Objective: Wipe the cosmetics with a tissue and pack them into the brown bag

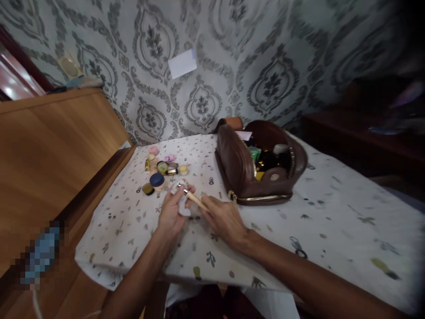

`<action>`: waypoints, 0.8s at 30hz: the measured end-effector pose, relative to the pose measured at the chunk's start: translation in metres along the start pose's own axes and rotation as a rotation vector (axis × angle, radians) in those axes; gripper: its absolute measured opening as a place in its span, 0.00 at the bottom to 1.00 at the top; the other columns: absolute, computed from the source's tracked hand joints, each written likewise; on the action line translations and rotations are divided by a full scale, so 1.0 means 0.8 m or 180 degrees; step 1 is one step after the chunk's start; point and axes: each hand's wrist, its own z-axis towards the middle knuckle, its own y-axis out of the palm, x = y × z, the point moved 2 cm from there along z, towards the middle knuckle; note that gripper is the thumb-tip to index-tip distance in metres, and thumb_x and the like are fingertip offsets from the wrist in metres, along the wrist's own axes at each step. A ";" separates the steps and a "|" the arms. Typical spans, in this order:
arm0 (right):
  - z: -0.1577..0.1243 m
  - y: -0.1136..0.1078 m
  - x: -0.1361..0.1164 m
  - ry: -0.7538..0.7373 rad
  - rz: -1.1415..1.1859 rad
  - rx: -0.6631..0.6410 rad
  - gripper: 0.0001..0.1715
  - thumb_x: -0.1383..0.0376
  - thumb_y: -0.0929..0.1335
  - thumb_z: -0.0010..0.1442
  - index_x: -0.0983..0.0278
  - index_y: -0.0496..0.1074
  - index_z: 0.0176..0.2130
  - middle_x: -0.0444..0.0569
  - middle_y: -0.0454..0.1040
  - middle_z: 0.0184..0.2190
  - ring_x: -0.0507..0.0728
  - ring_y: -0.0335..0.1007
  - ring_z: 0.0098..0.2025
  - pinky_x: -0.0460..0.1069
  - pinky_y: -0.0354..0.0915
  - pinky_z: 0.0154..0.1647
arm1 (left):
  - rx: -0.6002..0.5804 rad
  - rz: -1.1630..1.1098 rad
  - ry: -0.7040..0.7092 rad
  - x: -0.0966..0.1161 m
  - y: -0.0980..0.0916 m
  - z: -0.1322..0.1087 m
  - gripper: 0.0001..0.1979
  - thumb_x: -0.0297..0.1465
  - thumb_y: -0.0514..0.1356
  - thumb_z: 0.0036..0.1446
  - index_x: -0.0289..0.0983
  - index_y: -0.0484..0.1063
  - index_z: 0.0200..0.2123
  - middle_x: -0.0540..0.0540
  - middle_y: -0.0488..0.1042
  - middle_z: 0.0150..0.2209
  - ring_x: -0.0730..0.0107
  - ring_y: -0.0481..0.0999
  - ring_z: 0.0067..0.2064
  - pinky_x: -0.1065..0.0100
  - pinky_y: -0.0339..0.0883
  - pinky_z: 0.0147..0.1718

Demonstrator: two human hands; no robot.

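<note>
My right hand is closed around a slim tool with a pale wooden handle and a shiny metal end; its exact kind is unclear. The metal end points left, into my left hand. Those left fingers are curled on a crumpled white tissue, which lies around the tool's tip. Just beyond my left hand stand a jar with a dark blue lid and an olive-coloured round lid or jar. A brown leather toiletry bag stands unzipped to the right, with bottles and a green item inside.
More small cosmetics cluster behind the blue-lidded jar, among them a yellow pot, a gold-banded vial and a pink item. An orange-brown cylinder lies behind the bag. A wooden panel borders the patterned tablecloth at left.
</note>
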 end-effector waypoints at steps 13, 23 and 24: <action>-0.023 -0.099 -0.002 -0.0578 0.1906 0.1558 0.08 0.63 0.65 0.65 0.64 0.72 0.37 0.44 0.69 0.27 0.50 0.64 0.28 0.45 0.60 0.28 | -0.0510 0.1929 0.1038 0.021 0.033 0.001 0.17 0.46 0.64 0.54 0.40 0.71 0.39 0.53 0.70 0.27 0.76 0.66 0.24 0.77 0.58 0.18; -0.064 -0.255 0.060 -0.0358 0.1014 0.2537 0.08 0.64 0.65 0.67 0.61 0.72 0.35 0.45 0.73 0.28 0.51 0.69 0.28 0.47 0.64 0.28 | -0.1572 0.4154 0.2353 0.013 0.162 0.008 0.15 0.37 0.61 0.58 0.42 0.77 0.48 0.46 0.77 0.32 0.63 0.75 0.34 0.70 0.62 0.34; -0.064 -0.269 0.068 -0.0206 0.0969 0.2659 0.09 0.63 0.65 0.67 0.61 0.71 0.34 0.44 0.72 0.26 0.51 0.67 0.26 0.47 0.64 0.27 | -0.1654 0.4259 0.2337 0.011 0.174 0.012 0.16 0.36 0.62 0.57 0.43 0.77 0.49 0.47 0.77 0.31 0.63 0.75 0.32 0.70 0.61 0.33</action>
